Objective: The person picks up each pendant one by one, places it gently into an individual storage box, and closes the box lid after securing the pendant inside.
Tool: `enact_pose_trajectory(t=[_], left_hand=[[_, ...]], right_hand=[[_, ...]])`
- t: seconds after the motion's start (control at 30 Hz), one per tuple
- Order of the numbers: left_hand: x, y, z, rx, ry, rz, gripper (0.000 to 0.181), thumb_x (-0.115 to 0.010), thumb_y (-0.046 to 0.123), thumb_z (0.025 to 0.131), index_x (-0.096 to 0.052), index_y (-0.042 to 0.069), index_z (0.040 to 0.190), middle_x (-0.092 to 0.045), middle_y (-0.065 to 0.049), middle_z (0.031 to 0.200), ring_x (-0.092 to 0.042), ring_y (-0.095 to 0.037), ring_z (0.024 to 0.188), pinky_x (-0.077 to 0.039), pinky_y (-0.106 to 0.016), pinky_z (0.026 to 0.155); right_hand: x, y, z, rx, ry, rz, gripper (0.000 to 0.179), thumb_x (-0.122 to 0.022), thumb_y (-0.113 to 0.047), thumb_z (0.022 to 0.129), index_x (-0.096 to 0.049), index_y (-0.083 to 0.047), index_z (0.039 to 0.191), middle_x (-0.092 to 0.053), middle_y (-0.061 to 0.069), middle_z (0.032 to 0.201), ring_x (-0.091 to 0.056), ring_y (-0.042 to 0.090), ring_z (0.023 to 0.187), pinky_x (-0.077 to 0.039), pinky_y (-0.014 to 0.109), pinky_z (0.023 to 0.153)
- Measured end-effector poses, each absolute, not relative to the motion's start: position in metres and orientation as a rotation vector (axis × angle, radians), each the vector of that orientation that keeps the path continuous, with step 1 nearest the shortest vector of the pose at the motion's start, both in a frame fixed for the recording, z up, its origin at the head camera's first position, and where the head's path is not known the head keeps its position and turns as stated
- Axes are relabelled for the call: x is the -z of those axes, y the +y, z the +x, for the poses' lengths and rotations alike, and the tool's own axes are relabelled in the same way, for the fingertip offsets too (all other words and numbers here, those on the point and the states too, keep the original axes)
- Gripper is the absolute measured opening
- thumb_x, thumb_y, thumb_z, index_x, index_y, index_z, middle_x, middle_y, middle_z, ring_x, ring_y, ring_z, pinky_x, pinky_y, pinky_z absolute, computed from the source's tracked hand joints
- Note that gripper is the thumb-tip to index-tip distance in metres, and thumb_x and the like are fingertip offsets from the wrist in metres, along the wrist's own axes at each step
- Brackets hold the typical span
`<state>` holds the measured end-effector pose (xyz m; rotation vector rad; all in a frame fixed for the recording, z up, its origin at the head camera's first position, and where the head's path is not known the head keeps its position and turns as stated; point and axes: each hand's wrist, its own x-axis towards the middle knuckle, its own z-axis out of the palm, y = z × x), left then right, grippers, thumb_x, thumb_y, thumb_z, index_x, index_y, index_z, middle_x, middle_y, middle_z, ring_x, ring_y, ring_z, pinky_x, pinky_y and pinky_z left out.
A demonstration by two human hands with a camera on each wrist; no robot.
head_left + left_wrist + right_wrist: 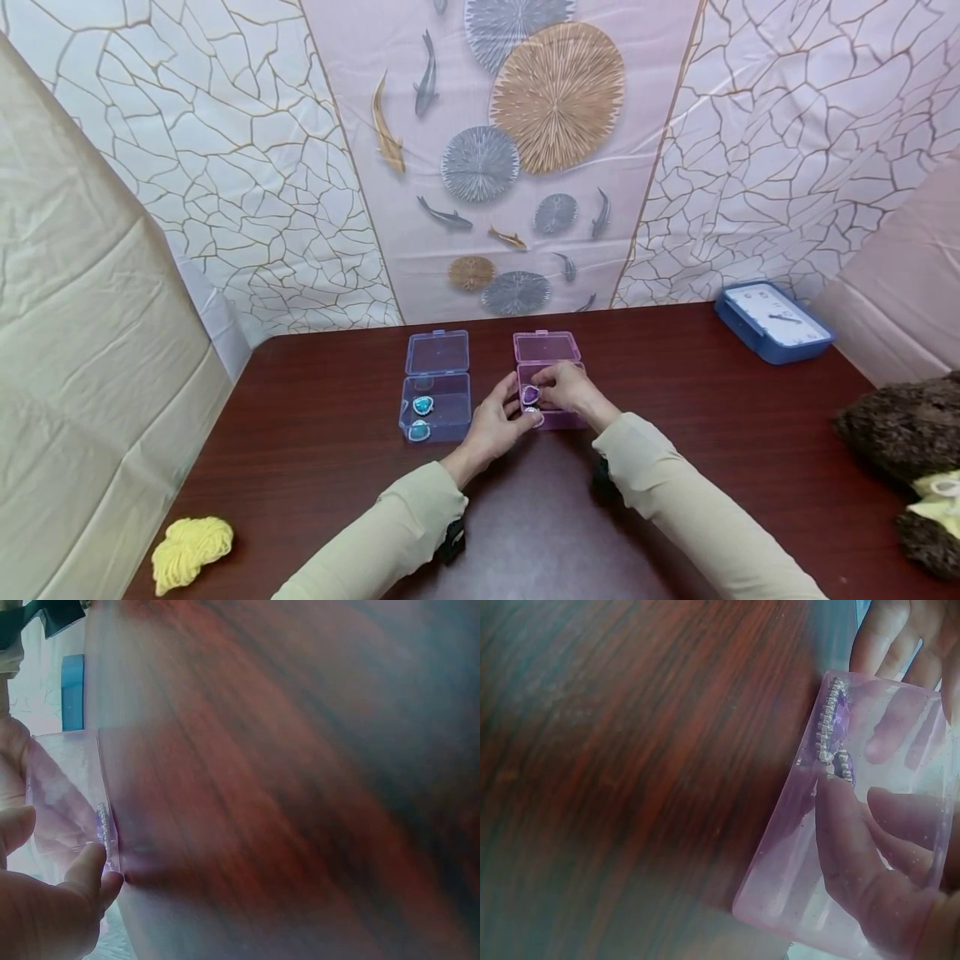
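Observation:
In the head view my left hand [491, 429] grips the near left side of an open pink plastic box [564, 419], its thumb by the front corner. My right hand [568, 388] reaches inside, fingertips pinching a purple gem [530, 394] with a beaded silver rim. Another rimmed purple gem [834, 716] stands on edge in the box, close to it in the right wrist view. Left of the hands is an open blue plastic box [448, 417]. It contains a teal heart-shaped gem [423, 406] and a teal squarish gem [418, 431], both with silver rims.
Both box lids are tilted back toward the patterned cloth backdrop [480, 250]. On the dark red wooden table [322, 400], yellow yarn [191, 550] lies front left. A blue-framed clock [776, 321] sits back right, and a brown fuzzy toy [907, 425] at the right edge.

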<state>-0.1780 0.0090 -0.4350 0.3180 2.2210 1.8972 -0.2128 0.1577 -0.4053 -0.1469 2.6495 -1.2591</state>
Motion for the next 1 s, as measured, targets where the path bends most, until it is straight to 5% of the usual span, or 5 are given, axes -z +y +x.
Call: enact_pose_trajectory(t=[0.7, 1.0], left_hand=[[0.4349, 0.0102, -0.1784, -1.907, 2.22, 0.321, 0.072, -0.067, 0.002, 0.084, -0.029, -0.001, 0.145, -0.042, -0.024, 0.142, -0.047, -0.037, 0.126, -0.048, -0.037, 0.096], [0.4348, 0.0102, -0.1777, -1.897, 2.233, 0.31, 0.072, -0.067, 0.003, 0.084, -0.029, -0.002, 0.145, -0.041, -0.025, 0.142, -0.047, -0.038, 0.125, -0.047, -0.038, 0.097]], right_hand=[[0.4057, 0.1578, -0.2131, 1.318, 2.685, -0.105, 0.019, -0.056, 0.007, 0.086, -0.066, 0.012, 0.101, -0.068, 0.025, 0.095, -0.069, 0.031, 0.079, -0.059, 0.036, 0.069], [0.4024, 0.1582, -0.2108, 1.189, 2.813, -0.137, 0.017, -0.058, 0.005, 0.084, -0.069, 0.008, 0.097, -0.07, 0.019, 0.088, -0.066, 0.024, 0.069, -0.054, 0.025, 0.059]])
